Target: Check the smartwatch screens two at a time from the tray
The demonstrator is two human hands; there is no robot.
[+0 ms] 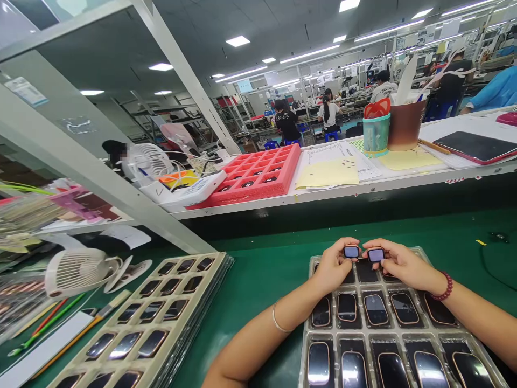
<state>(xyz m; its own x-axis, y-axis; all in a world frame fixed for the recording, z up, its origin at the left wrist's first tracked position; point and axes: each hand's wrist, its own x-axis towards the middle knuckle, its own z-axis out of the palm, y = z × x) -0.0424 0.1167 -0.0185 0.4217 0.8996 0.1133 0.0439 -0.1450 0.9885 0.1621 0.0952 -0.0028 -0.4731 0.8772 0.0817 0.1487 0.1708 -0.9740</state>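
The left hand [333,267] has its grip clamped on a small watch case [351,251], and the right hand [399,264] pinches another watch case [375,255] just beside it. Both are held above the far edge of a tray [420,328] of watch cases on the green tabletop [266,269].

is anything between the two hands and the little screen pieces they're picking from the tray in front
Nothing visible. The left hand already pinches one small screen piece and the right hand pinches another, both held just above the far row of the clear tray. No tool, cover or other object lies between them.
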